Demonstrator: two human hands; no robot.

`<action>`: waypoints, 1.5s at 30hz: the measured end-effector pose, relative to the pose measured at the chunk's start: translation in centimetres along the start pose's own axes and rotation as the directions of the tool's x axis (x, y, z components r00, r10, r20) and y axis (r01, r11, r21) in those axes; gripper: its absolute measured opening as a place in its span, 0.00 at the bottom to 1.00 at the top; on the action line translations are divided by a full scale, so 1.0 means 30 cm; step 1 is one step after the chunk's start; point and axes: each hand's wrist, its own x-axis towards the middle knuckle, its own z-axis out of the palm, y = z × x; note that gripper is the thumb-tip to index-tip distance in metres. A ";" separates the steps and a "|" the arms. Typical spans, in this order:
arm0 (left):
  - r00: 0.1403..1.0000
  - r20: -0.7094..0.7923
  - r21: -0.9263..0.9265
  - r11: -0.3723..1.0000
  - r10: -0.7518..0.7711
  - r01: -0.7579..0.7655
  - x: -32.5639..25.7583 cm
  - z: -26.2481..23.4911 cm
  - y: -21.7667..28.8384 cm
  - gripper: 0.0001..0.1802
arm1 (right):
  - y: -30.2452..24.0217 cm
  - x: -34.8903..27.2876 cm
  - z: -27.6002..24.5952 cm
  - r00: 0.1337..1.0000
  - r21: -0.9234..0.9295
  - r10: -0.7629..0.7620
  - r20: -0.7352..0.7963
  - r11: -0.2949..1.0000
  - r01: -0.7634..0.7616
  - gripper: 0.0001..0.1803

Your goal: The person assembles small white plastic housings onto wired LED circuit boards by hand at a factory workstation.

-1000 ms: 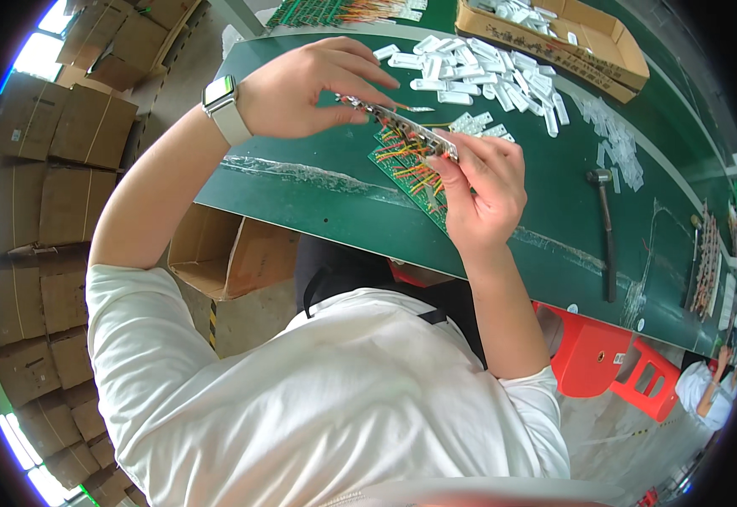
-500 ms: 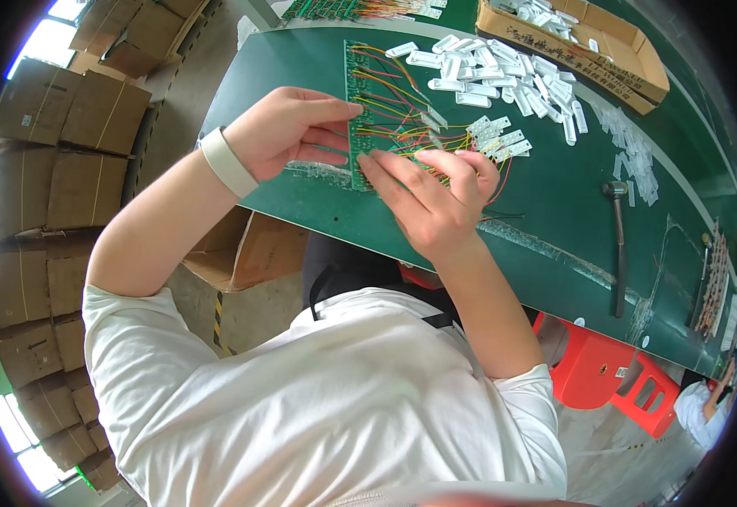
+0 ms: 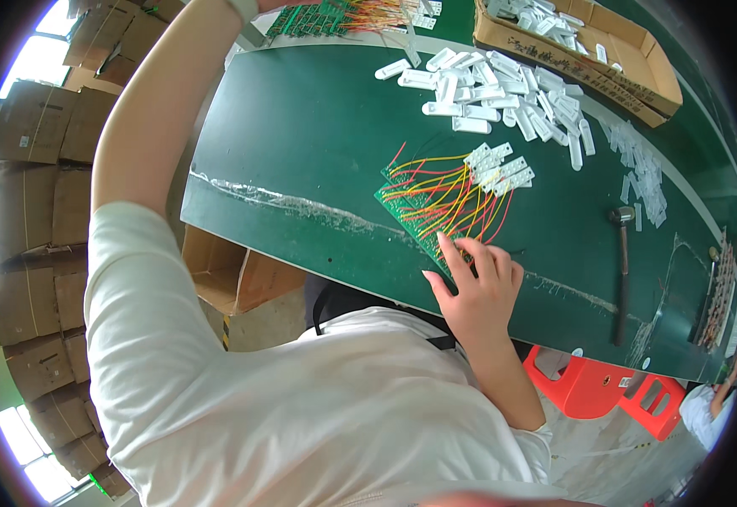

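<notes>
- On the green table [image 3: 301,118] lies a green circuit board [image 3: 405,205] with red and yellow wires [image 3: 460,201].
- Right hand [image 3: 480,287] at its near end — fingers apart.
- Left hand [image 3: 269,4] mostly cut off up top — cannot tell its fingers' state.

- By our right hand [image 3: 480,291], we see a green circuit board [image 3: 402,209]
- Beyond that hand, red and yellow wires [image 3: 461,198]
- Right of it, a red stool [image 3: 588,389]
</notes>
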 end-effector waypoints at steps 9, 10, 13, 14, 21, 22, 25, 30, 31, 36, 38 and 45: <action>0.980 -0.197 0.532 0.839 -0.015 0.119 0.536 -0.167 -0.159 0.12 | -0.002 0.012 0.001 1.000 -0.060 -0.020 0.018 0.998 0.021 0.25; 0.972 -0.233 0.640 0.753 -0.001 0.155 0.558 -0.165 -0.169 0.13 | 0.002 0.014 0.006 1.000 -0.065 -0.022 0.019 0.998 0.023 0.25; 0.945 -0.322 0.868 0.417 0.060 0.269 0.603 -0.138 -0.216 0.15 | 0.005 0.022 -0.004 0.995 0.016 -0.079 -0.060 0.997 0.080 0.18; 0.936 -0.339 0.910 0.284 0.089 0.303 0.620 -0.124 -0.232 0.16 | 0.005 0.023 -0.008 0.996 0.009 -0.074 -0.057 0.997 0.075 0.18; 0.845 -0.213 0.955 -0.077 0.490 0.285 0.556 -0.049 -0.319 0.16 | 0.032 0.054 -0.039 0.968 0.214 -0.021 -0.250 0.974 0.077 0.12; 0.676 -0.365 0.926 0.322 0.640 0.194 0.442 0.021 -0.293 0.17 | 0.043 0.060 -0.051 0.957 0.258 0.033 -0.288 0.965 0.044 0.11; 0.836 -0.253 0.934 0.349 0.488 0.079 0.027 0.177 -0.180 0.17 | 0.065 0.094 -0.093 0.919 0.541 0.256 -0.301 0.839 -0.057 0.07; 0.929 -0.053 0.896 0.428 0.367 -0.118 -0.365 0.270 -0.235 0.22 | 0.078 0.161 -0.150 0.724 0.853 0.602 -0.338 0.521 -0.036 0.06; 0.959 0.044 0.862 0.474 0.281 -0.178 -0.410 0.264 -0.255 0.23 | 0.071 0.176 -0.161 0.722 0.852 0.600 -0.344 0.523 -0.028 0.06; 0.948 -0.001 0.303 0.903 0.319 -0.304 -0.635 0.656 -0.192 0.23 | 0.010 0.203 -0.146 0.625 0.370 0.198 -0.755 0.916 0.157 0.09; 0.982 -0.045 -0.094 0.979 -0.183 0.179 -0.657 0.799 -0.077 0.25 | -0.013 0.216 -0.126 0.600 0.137 -0.012 -0.800 0.970 0.201 0.13; 0.977 0.202 -0.124 0.991 0.069 -0.045 -0.505 0.545 -0.131 0.18 | -0.065 0.282 -0.071 0.675 0.109 -0.108 -0.730 0.956 0.271 0.20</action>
